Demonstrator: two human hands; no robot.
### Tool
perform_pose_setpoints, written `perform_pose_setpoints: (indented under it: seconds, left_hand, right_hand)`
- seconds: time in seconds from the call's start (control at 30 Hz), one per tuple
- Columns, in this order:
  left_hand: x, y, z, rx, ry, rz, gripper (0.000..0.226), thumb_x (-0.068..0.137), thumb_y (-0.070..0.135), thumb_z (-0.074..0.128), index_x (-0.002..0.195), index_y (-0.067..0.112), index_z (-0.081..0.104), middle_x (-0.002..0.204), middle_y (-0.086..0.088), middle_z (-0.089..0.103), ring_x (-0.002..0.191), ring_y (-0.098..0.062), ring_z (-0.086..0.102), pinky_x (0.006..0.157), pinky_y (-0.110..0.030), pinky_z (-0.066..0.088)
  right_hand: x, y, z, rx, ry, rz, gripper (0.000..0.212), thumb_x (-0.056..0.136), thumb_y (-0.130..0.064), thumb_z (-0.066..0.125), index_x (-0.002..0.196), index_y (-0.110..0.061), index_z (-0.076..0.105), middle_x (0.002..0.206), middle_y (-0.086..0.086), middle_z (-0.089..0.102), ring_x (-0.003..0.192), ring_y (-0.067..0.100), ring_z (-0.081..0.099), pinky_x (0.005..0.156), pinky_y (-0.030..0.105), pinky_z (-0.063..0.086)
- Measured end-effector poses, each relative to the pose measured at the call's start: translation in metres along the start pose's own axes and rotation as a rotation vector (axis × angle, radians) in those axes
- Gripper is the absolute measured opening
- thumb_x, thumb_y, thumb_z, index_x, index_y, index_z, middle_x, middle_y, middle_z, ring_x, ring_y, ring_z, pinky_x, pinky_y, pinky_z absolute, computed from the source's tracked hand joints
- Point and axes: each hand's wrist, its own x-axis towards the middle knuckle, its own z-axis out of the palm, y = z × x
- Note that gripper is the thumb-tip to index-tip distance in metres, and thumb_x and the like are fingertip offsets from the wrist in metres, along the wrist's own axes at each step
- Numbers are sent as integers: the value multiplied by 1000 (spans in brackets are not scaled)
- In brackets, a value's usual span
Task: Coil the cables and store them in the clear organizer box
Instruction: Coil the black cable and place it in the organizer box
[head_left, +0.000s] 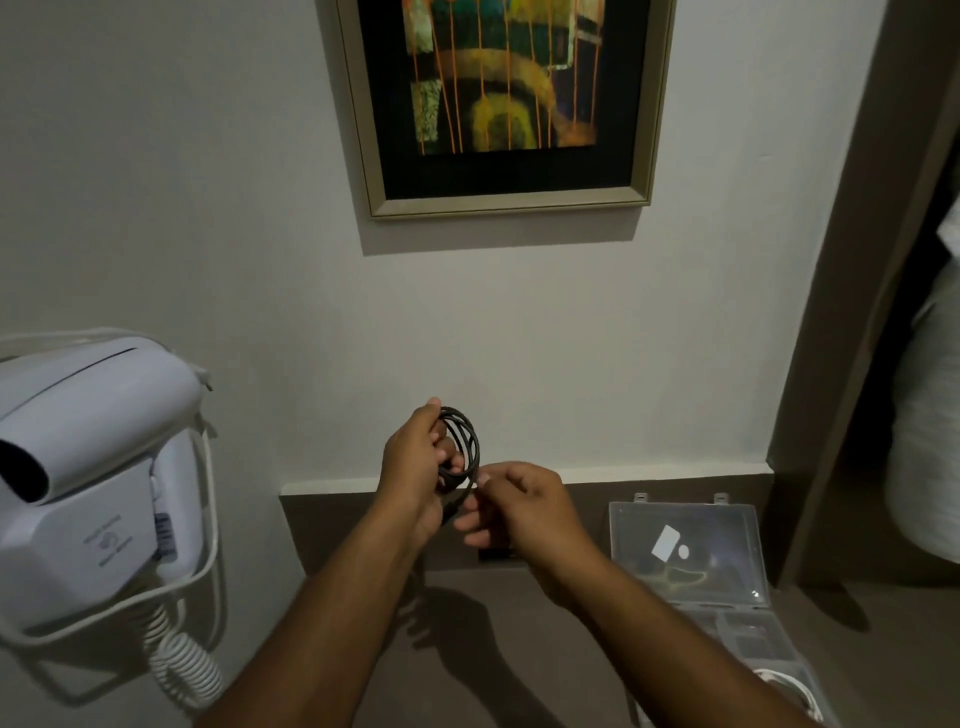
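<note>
A black cable (464, 441) is wound into a small upright coil in front of the wall. My left hand (413, 467) grips that coil from the left, fingers through the loops. My right hand (519, 506) pinches the loose tail of the same cable just below and right of the coil. The clear organizer box (748, 519) lies open on the brown surface at the lower right, its lid leaning back toward the wall. A white cable (789, 686) lies coiled in one of its near compartments.
A white wall-mounted hair dryer (88, 457) with a spiral cord hangs at the left. A framed painting (498, 104) hangs on the wall above. A dark socket plate (493, 555) sits under my right hand. A brown door frame (852, 312) borders the right.
</note>
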Motion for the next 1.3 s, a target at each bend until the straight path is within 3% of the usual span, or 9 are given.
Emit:
perform_pose_setpoints:
  seconds: [0.3,0.47,0.6,0.7,0.77,0.9,1.07,1.17,1.3]
  left_hand:
    - [-6,-12,3,71,-34,26,49,85,49,59,47,23,43,43,4,38,41,-13,42,44,-27,39]
    - [-9,-25,7,236,-133,130,48,84,51,61,48,24,45,42,5,40,41,-13,45,44,-23,42]
    - [-12,-38,8,189,-292,102,37,78,47,68,55,23,52,43,4,42,42,-15,46,46,-24,43]
    - [-15,-58,20,283,-240,181,35,80,50,64,63,20,57,52,1,53,46,-13,51,44,-22,46]
    - [-19,-79,36,442,-190,201,30,89,47,55,74,22,63,67,-1,63,56,-12,59,48,-23,51]
    - [-33,-121,69,453,-405,-50,25,92,48,49,88,27,62,76,-1,71,59,-14,72,45,-27,54]
    - [-36,-169,107,491,-677,-161,19,83,55,59,93,39,64,86,2,77,74,-20,76,51,-28,57]
    - [-27,-200,124,541,-689,-259,24,88,46,58,102,27,65,92,-3,76,77,-20,75,59,-34,60]
    - [-12,-238,140,576,-561,-323,21,90,36,61,87,17,67,81,-8,73,64,-18,71,46,-25,50]
  right_hand:
    - [5,-14,-11,136,19,32,30,89,-40,63,86,-11,73,72,8,75,69,27,73,64,33,60]
    - [4,-12,-22,53,-17,101,17,92,-19,60,89,-6,70,75,8,73,63,24,71,61,31,59]
    - [-4,-7,-40,63,-85,136,6,84,-11,61,81,-8,66,75,12,71,56,24,65,53,29,56]
    - [-13,4,-64,77,5,55,14,84,-10,65,72,-16,66,73,13,72,49,20,62,46,25,53]
    - [-20,11,-88,66,95,28,7,84,-13,69,81,-12,63,73,12,72,49,19,63,47,25,53]
    - [-37,31,-147,-47,289,53,12,84,-15,70,81,-9,60,58,2,70,50,16,66,47,24,54]
    - [-56,63,-212,-107,502,128,13,86,-14,68,84,-3,63,62,8,71,55,19,69,49,25,55]
    - [-61,80,-238,-142,586,161,12,85,-11,68,79,-1,64,60,11,69,50,18,66,46,25,53]
    - [-56,101,-269,-215,618,196,11,84,-9,70,75,-7,65,59,12,66,41,16,58,43,26,51]
